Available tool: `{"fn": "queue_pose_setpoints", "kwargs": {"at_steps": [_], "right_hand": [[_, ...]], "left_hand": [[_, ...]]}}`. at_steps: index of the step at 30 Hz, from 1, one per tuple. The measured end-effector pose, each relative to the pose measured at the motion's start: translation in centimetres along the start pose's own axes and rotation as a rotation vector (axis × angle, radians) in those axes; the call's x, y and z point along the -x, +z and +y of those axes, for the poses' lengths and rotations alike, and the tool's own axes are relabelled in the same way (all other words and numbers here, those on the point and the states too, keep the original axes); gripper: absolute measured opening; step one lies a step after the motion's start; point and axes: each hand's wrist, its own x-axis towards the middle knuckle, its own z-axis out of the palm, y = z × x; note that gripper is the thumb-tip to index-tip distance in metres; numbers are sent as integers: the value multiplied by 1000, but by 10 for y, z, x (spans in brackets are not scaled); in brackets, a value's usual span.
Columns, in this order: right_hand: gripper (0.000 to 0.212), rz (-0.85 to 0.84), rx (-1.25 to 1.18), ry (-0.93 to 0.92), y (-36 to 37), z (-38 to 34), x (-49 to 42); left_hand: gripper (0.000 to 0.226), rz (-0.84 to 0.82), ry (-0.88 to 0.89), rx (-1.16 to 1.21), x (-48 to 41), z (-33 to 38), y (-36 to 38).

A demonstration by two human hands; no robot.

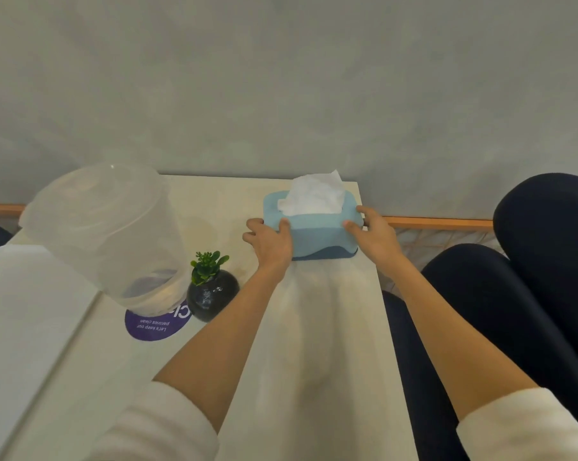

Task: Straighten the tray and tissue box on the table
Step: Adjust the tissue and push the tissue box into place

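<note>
The pale counter (330,327) runs away from the viewer to a grey wall, its near end cut off by the frame. To its right, dark rounded seat cushions (513,311) are partly out of view. On the left of the counter stands a large clear plastic container (104,231), blurred and close to the camera; what it holds is hard to make out. Its base rests on a round purple sticker (151,326) and covers part of the lettering.

At the far right corner of the counter sits the light blue tissue box (317,234), a white tissue (314,194) standing out of its top slot. The left hand (269,242) presses its grip on the box's left end, thumb on top. The right hand (374,236) clasps the right end, fingers spread over the edge.

Just beside the sticker stands a small dark round pot (211,296) holding a green plant (207,266).

No tray can be made out.
</note>
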Motion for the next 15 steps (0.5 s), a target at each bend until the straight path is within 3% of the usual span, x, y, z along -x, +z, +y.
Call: {"fn": "queue_pose_setpoints", "kwargs": {"at_steps": [15], "right_hand": [[51, 9, -22, -13, 0, 5, -45]], "left_hand": [[43, -17, 41, -12, -57, 19, 25]]}}
